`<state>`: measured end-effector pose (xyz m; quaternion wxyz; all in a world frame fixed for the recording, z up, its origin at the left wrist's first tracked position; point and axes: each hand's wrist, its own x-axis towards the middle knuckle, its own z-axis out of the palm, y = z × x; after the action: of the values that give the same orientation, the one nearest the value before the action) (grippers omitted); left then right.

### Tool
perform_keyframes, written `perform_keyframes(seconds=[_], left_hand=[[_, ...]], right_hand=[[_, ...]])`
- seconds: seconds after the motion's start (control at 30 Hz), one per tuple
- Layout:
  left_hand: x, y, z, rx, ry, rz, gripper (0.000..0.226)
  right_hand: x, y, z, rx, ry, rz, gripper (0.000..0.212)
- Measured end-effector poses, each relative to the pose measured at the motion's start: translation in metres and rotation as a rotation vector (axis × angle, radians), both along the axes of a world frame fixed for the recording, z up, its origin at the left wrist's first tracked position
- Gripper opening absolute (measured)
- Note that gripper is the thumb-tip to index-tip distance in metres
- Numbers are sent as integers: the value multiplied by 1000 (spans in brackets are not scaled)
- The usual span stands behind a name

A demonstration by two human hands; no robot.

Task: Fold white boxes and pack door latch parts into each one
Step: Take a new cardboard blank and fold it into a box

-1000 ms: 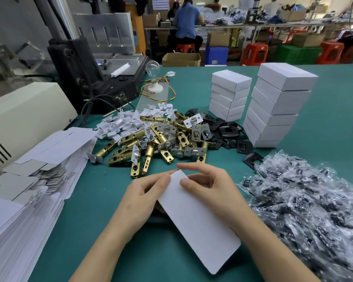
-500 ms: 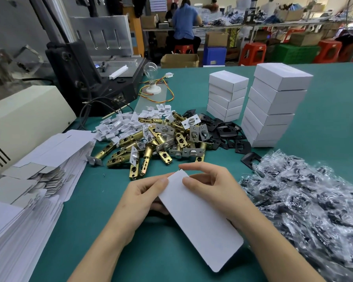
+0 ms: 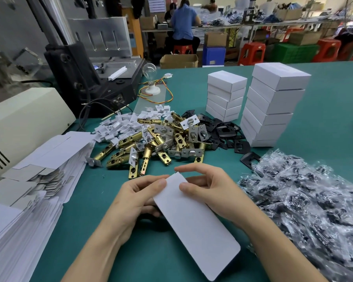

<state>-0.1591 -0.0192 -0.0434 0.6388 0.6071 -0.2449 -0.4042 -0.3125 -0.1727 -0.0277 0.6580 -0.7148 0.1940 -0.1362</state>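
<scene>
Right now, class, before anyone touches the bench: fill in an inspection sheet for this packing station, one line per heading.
Surface: green table, piles at left, centre and right.
Job's things: flat box blank in hand; stack of blanks at left; folded white boxes in two stacks; brass latch bolts heaped; black strike plates; bagged parts at right.
Clutter: white plastic pieces; light bulb.
Hands: left hand and right hand both hold the blank's far end.
Cables: black cables by the black machine; red-yellow wires at the bulb.
Surroundings: seated person at a far bench; red stools; green crates.
</scene>
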Motion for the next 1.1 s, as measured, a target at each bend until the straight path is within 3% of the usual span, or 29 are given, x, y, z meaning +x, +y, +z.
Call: perform_keyframes(seconds=[0.27,0.37,0.6,0.8,1.1], left_hand=[[-6,-4,-4,38,-110,87,33],[-9,-6,-5,23,-177,103,22],[-12,-8,1,-93,-39,46,37],[-9,-6,0,-60,-58,36,24],[-4,-2,0,13,-91,-11,23]], right_hand=[[0,1,-2,-45,43,-6,26],[1,2,-4,-74,44,-48,25],[-1,-2,-3,-63,-25,-140,26],[-3,-1,0,-129,4,-130,26],[-3,-2,3,-219,56,-88,29]])
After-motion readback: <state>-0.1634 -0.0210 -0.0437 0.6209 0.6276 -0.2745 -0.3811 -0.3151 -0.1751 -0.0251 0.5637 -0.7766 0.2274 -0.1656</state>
